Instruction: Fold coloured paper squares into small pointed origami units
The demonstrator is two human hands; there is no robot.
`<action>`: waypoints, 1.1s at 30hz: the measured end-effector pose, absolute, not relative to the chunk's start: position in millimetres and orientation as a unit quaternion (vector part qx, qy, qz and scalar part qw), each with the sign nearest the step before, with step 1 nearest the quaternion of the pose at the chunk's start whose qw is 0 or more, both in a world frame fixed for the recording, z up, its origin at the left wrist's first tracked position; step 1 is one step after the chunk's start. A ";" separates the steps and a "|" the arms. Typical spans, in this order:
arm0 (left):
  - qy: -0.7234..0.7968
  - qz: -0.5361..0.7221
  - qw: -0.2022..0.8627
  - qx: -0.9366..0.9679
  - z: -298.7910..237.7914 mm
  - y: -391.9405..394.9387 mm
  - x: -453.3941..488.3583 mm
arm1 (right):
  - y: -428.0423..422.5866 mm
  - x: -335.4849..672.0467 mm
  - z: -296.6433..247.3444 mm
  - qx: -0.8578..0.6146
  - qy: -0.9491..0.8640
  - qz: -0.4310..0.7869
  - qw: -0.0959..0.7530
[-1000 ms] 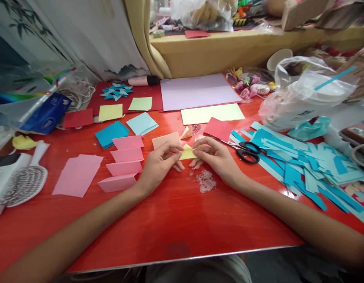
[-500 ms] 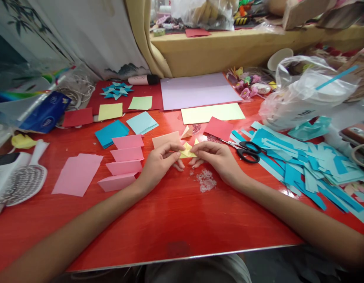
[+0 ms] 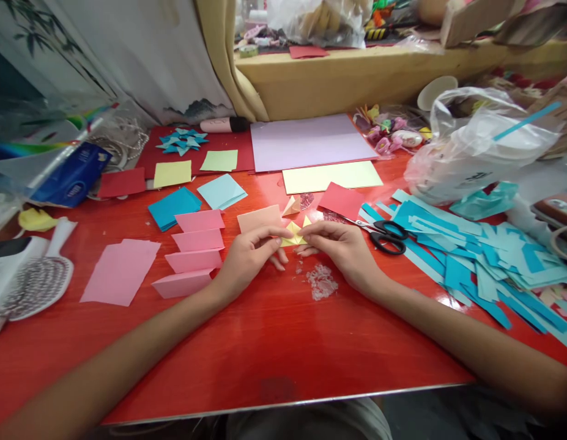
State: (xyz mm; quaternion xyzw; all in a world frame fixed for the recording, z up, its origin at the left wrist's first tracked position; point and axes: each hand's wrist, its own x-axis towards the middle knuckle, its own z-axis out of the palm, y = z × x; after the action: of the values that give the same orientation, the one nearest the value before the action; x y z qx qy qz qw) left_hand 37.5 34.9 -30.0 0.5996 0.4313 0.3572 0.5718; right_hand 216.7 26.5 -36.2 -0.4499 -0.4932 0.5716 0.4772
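Note:
Between my two hands is a small piece of folded yellow paper (image 3: 293, 234), with creases and pointed folds showing. My left hand (image 3: 255, 250) pinches its left side, the index finger lying along the top. On the right side, my right hand (image 3: 333, 244) grips it between thumb and fingertips. Parts of the paper are hidden behind the fingers. Just beyond it stand a small folded peach paper piece (image 3: 292, 206) and a peach sheet (image 3: 259, 218). Clear crumbly bits (image 3: 322, 282) lie near my right hand.
Scissors (image 3: 388, 236) rest right of my right hand, beside a heap of blue paper strips (image 3: 476, 250). Folded pink papers (image 3: 194, 261) stand left of my left hand. Farther off are a lilac sheet (image 3: 311, 142), a blue paper star (image 3: 182, 141) and a plastic bag (image 3: 476, 146).
My left index finger has shifted slightly over the top of the folded yellow paper. Otherwise both hands stay in almost the same place.

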 end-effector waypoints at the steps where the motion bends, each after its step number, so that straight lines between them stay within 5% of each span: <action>1: 0.429 0.360 0.571 0.600 -29.9 34.6 38.0 | 26.0 216.8 -36.3 -0.451 -0.495 0.566 0.481; 22: 0.412 0.356 0.548 0.636 -30.4 29.3 40.0 | 24.2 215.2 -32.9 -0.437 -0.524 0.617 0.392; 29: 0.455 0.372 0.423 0.689 -30.8 31.5 40.3 | 21.8 215.4 -34.1 -0.435 -0.553 0.599 0.383; 33: 0.432 0.362 0.496 0.661 -31.4 30.8 40.5 | 21.4 216.0 -36.3 -0.438 -0.582 0.564 0.389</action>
State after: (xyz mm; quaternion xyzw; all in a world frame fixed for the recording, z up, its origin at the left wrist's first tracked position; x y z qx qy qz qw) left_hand 40.5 30.8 -31.4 0.6610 0.4316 0.3619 0.4958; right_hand 216.0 21.4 -36.3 -0.4379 -0.5823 0.5636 0.3894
